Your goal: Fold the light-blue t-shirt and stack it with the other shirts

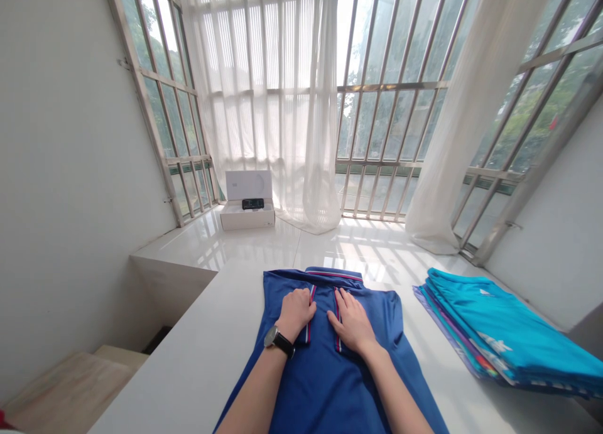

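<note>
A dark blue shirt [330, 384] lies on the white surface, its collar at the far end and its sleeves folded inward over the body. Red and white stripes edge the collar and both sleeve cuffs. My left hand [296, 311], with a black-strapped watch on the wrist, rests on the left sleeve by its striped cuff, fingers curled together; whether fabric is pinched in them is hidden. On the right cuff, my right hand [352, 320] lies flat, thumb apart from the fingers.
A stack of folded clothes [509, 327], turquoise on top, sits at the right. An open white box [248, 218] holding a black device stands at the back left, near sheer curtains [282, 107] and barred windows.
</note>
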### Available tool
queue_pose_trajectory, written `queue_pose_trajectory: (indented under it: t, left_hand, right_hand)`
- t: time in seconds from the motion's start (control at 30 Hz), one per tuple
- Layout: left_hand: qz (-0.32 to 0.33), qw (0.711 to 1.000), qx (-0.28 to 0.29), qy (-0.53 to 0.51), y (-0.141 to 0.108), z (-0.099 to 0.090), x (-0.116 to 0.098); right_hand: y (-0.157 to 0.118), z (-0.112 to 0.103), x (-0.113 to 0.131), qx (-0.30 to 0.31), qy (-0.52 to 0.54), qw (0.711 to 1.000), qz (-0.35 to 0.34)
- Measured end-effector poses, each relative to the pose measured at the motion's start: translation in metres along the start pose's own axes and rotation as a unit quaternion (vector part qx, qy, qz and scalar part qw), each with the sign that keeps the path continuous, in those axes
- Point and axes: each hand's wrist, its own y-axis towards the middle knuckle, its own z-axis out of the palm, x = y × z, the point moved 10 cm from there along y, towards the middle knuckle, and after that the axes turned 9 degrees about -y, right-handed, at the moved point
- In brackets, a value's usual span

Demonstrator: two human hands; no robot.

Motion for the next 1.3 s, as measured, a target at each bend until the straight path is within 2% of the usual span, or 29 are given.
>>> queue_pose_trajectory:
  t: [0.8, 1.3]
  left_hand:
    - [-0.001, 1.000, -0.017, 0.002, 0.0002, 0.0017, 0.0013]
    - [0.011, 1.000, 0.001, 0.002, 0.0021, 0.0072, -0.0039]
  right_hand:
    - [0.0002, -0.0001, -0.0002, -0.004, -0.003, 1.000, 0.000]
    - [0.0012, 0.0015, -0.0014, -0.008, -0.002, 1.000, 0.002]
